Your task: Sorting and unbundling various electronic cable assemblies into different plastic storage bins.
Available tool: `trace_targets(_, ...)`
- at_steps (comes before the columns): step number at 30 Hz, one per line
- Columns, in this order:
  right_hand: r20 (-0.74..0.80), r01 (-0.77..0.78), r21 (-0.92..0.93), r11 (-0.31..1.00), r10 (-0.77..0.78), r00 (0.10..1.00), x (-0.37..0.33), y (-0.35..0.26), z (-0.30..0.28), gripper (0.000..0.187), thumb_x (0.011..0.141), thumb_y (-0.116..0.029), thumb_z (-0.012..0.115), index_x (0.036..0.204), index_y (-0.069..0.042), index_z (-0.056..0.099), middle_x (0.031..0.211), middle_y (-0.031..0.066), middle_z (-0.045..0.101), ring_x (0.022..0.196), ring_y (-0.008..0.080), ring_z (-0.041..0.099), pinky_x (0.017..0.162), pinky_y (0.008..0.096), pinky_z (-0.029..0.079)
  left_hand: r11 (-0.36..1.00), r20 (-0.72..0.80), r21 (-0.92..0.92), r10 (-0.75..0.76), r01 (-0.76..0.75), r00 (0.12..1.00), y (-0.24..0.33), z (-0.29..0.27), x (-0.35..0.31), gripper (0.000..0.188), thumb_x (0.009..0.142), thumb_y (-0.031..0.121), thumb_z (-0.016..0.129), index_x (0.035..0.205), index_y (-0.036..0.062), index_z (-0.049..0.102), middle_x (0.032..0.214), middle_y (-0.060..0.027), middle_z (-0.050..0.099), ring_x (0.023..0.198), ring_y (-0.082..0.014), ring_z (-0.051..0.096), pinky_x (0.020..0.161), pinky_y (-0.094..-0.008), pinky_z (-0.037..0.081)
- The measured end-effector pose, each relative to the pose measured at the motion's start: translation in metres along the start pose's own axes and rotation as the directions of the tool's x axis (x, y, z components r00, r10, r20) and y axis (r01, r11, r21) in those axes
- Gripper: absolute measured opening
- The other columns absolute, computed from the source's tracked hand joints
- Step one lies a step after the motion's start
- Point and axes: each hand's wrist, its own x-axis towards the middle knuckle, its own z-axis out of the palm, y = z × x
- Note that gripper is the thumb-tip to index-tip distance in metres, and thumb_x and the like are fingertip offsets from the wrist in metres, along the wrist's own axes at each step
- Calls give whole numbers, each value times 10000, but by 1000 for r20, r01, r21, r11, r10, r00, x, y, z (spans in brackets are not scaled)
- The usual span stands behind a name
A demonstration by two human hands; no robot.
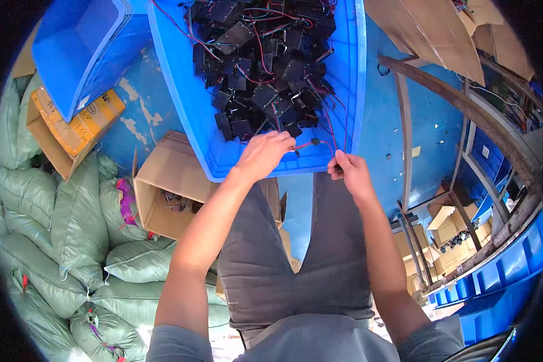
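Note:
A large blue plastic bin stands in front of me, heaped with small black box-shaped parts trailing thin red, black and green wires. Over its near rim my left hand is closed on one end of a thin cable, which shows red and dark stretches with a small dark lump midway. To the right, at the same rim, my right hand pinches the other end between thumb and fingers. What lies inside either grip is mostly hidden. Another wire rises from near the right hand into the bin.
An open cardboard box with small dark items sits left of my legs. Green stuffed sacks pile up at the left, below a yellow-brown carton and another blue bin. A metal frame stands at the right.

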Motion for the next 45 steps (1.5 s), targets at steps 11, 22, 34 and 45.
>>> trace_targets(11,225,-245,-117,962,266,937,18,-19,11,391,947,-291,469,749,10,620,696,72,600,592,126,512,537,233,412,966,-100,160,222,-204,970,37,2,2,98,778,137,530,875,126,527,875,-37,465,798,-199,498,685,-314,451)
trace_targets(22,422,412,-635,653,-153,894,32,43,-11,365,930,-303,457,749,-30,617,663,42,592,547,121,502,512,229,388,982,-89,74,183,-176,979,44,36,2,122,762,116,530,879,84,519,888,-70,454,802,-227,512,687,-322,460)
trace_targets(34,636,551,-671,496,2,772,61,35,18,230,892,-220,488,751,-44,527,645,90,548,530,233,470,494,355,381,996,-43,33,86,-85,995,31,37,-15,150,806,119,506,931,55,557,917,-102,493,822,-270,535,703,-367,460)
trace_targets(45,461,-180,-422,888,382,801,52,0,33,267,907,-248,495,733,-52,544,637,39,516,523,122,445,475,246,374,999,113,-30,-36,39,993,8,17,-13,139,841,154,520,943,66,555,910,-84,560,788,-290,583,703,-380,466)
